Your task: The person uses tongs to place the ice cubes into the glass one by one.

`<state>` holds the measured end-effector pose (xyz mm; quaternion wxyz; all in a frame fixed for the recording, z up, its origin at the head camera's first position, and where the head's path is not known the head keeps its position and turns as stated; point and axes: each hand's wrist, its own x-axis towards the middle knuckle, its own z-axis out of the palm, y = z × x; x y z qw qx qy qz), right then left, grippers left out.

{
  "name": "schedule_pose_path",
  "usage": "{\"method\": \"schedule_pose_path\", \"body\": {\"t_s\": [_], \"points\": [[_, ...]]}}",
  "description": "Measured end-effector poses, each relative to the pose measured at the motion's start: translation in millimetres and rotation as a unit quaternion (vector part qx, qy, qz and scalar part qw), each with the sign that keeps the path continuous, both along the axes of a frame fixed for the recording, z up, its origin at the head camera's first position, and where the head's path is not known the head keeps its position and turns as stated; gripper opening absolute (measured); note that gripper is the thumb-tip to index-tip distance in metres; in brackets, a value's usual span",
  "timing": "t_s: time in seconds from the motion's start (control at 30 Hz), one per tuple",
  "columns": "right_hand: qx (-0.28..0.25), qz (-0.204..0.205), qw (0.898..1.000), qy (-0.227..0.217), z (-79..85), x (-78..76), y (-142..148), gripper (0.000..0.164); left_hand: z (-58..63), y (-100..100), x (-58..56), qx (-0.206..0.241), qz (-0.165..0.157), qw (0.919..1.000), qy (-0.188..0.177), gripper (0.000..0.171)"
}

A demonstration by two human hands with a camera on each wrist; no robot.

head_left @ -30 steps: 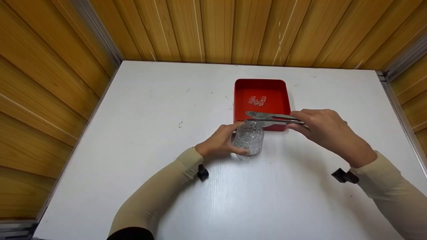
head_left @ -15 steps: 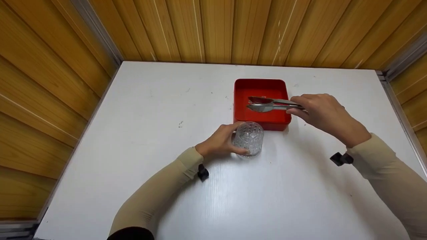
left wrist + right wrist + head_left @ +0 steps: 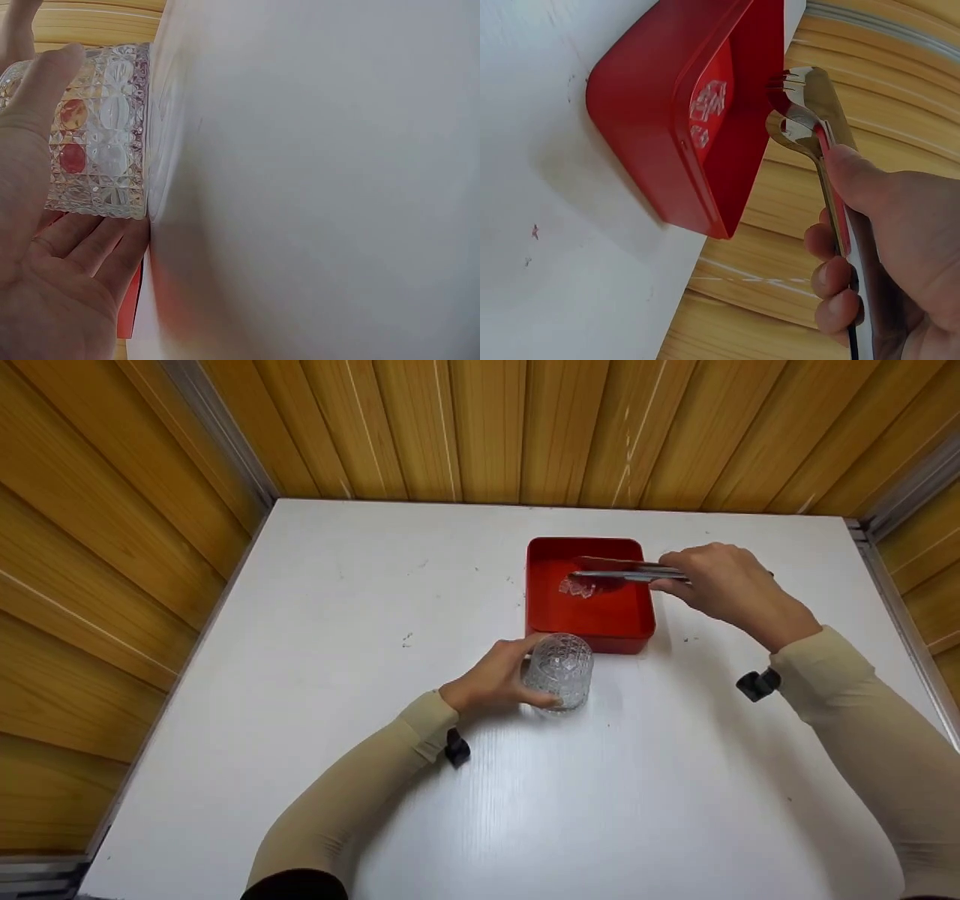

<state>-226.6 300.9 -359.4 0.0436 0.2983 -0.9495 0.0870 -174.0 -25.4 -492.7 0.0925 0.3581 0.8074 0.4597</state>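
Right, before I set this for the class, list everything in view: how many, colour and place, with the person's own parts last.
Open box: one, red, on the table beyond the glass
Cubes: several (exact count unclear), clear, in the box
Tongs: one pair, silver, tips above the box
Patterned glass: one, clear, on the table
Table: one, white, beneath these things
Specks: several, dark, on the tabletop
Wall panels: many, wood-brown, around the table
Metal strips: several, grey, at wall corners and table edges
Wrist devices: two, black, one per wrist
Sleeves: two, beige, on the arms
Left hand: one, bare, holding the glass
Right hand: one, bare, gripping the tongs
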Motion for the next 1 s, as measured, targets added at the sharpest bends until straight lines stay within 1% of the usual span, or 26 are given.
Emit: {"method": "schedule_pose_path", "body": {"t_s": [0.23, 0.47, 0.6, 0.7, 0.87, 1.0], "points": [[0.026, -0.019, 0.999, -0.030, -6.1, -15.6, 1.0, 0.025, -0.8, -0.2, 0.6, -0.009, 0.001, 0.9999, 0.008, 0.085], [0.035, -0.024, 0.998, -0.056, -9.1, -29.5, 0.6, 0.019, -1.6, -0.1, 0.9, -0.015, 0.006, 0.9999, 0.001, 0.084], [0.039, -0.033, 0.996, -0.068, -9.7, -36.0, 2.7, 0.018, -1.6, 0.4, 0.8, -0.011, 0.004, 0.9999, 0.001, 0.084], [0.044, -0.037, 0.995, -0.077, -10.4, -39.5, 3.8, 0.017, -1.7, 0.7, 0.5, -0.010, 0.003, 0.9999, 0.001, 0.085], [0.053, -0.034, 0.995, -0.076, -12.0, -44.1, 4.0, 0.014, -1.7, 0.3, -0.5, -0.014, 0.002, 0.9999, 0.002, 0.082], [0.056, -0.036, 0.995, -0.080, -13.0, -45.6, 3.0, 0.016, -2.4, 0.1, -1.2, -0.013, 0.000, 0.9999, 0.004, 0.082]]}}
